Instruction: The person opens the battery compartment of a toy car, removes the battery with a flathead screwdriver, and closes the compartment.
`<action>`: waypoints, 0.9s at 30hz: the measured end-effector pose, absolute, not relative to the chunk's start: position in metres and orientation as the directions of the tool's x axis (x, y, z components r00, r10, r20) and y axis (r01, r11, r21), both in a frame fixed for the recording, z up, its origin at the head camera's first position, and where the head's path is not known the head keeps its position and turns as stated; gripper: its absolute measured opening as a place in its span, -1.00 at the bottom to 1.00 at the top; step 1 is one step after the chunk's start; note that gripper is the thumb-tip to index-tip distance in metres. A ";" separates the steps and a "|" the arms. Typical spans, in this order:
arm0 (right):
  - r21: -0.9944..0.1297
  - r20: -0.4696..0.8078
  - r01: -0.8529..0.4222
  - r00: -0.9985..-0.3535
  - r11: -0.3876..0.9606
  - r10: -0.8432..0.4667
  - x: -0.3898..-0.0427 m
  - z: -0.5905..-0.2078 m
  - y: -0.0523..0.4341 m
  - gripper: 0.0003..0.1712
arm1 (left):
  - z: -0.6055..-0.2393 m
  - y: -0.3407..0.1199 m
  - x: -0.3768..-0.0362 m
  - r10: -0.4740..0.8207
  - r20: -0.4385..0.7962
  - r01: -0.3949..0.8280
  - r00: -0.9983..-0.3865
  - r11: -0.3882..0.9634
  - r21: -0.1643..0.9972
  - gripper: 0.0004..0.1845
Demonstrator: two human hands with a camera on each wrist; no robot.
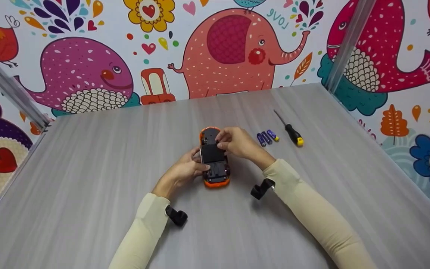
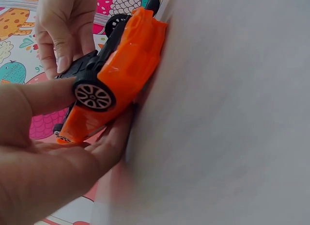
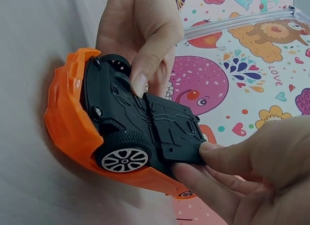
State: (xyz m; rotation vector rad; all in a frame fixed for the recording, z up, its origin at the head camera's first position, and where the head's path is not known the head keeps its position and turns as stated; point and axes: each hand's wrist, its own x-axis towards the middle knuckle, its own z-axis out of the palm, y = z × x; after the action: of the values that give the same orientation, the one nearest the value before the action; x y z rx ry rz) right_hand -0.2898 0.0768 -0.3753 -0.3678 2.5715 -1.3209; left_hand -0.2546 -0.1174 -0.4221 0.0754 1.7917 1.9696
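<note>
1. We are seeing both forearms in cream sleeves reaching in from the near edge and meeting at the middle of the surface [image 1: 99, 168].
2. We are watching the left hand [image 1: 185, 170] holding the toy car [image 1: 215, 158] by its side, thumb curled against a wheel and fingers tucked under the orange body where it meets the surface.
3. We are watching the right hand [image 1: 237, 142] pinching the black cover panel [image 3: 177, 133] on the car's underside: thumb on its edge, fingers beneath it.
4. We are noting a black strap-mounted camera at each wrist.
5. We are looking at a pale grey surface with a faint wood grain, closed in by walls papered with bright cartoon animals: a pink elephant, a purple whale, birds, hearts and flowers, with metal posts at the corners.
6. We are seeing three batteries [image 1: 267, 137] lying side by side just right of the right hand, and a screwdriver [image 1: 290, 130] with a black and yellow handle near them, farther right.
7. We are finding the toy car lying upside down at the centre: orange shell, black chassis facing up, black tyres with silver spoked rims.
</note>
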 end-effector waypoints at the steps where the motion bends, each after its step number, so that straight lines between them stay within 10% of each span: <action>1: -0.815 -0.085 -0.119 -0.943 0.566 -0.321 -0.289 -0.375 0.076 -0.82 | -0.422 -0.117 -0.255 0.375 -0.271 -0.306 -0.886 -0.035 0.951 -0.05; 27: -0.808 -0.056 -0.144 -0.946 0.571 -0.319 -0.290 -0.378 0.080 -0.84 | -0.419 -0.118 -0.254 0.354 -0.305 -0.320 -0.884 0.019 0.947 -0.03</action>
State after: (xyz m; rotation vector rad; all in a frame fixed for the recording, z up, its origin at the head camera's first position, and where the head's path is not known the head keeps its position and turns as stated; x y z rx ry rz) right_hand -0.2903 0.0796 -0.3781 -0.3888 2.6066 -1.3144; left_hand -0.2540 -0.1182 -0.4190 0.0347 1.8385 1.9163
